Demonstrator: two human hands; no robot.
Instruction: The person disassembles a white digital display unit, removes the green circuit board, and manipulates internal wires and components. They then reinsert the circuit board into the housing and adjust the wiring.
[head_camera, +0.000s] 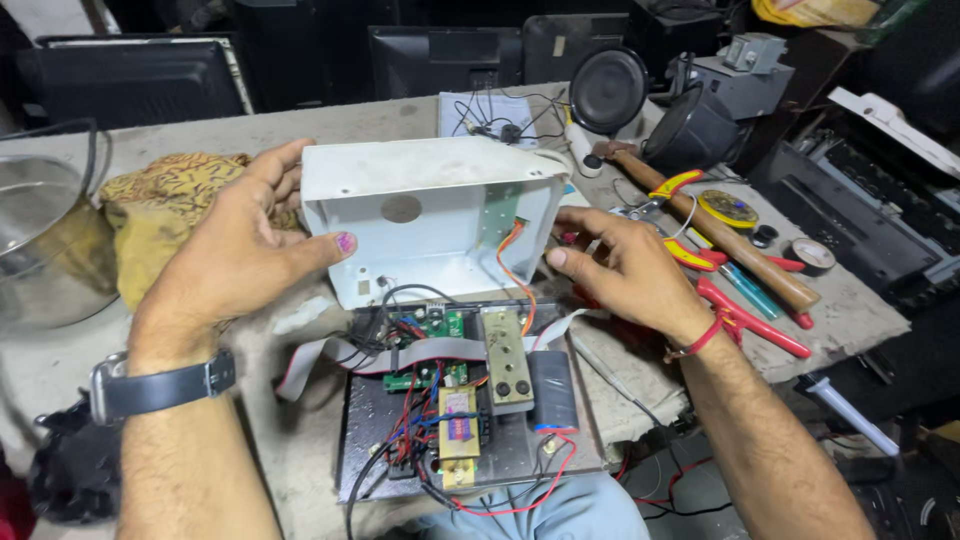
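Two hands are at work, mine, on one white metal cover (425, 215) that sits mid-tabletop (300, 450), tipped so its open hollow faces me; its long axis runs left to right. My left hand (235, 255) presses flat against the cover's left wall, fingers spread, thumb across the near edge: a loose open grip, not clamped. My right hand (625, 270) sits at the cover's right end, fingers curled and half open, touching the corner without closing on it. One wristwatch (160, 388) is on my left wrist, one red thread (700, 340) on the right. Near me, just below the cover, lies one dark base plate (460, 420) carrying one green circuit board (430, 345), one yellow-labelled transformer (458, 430) and one grey ribbon cable (400, 352). At right I count one wooden-handled hammer (720, 235) and two red-handled pliers (745, 315). Left lies one yellow patterned cloth (165, 215).
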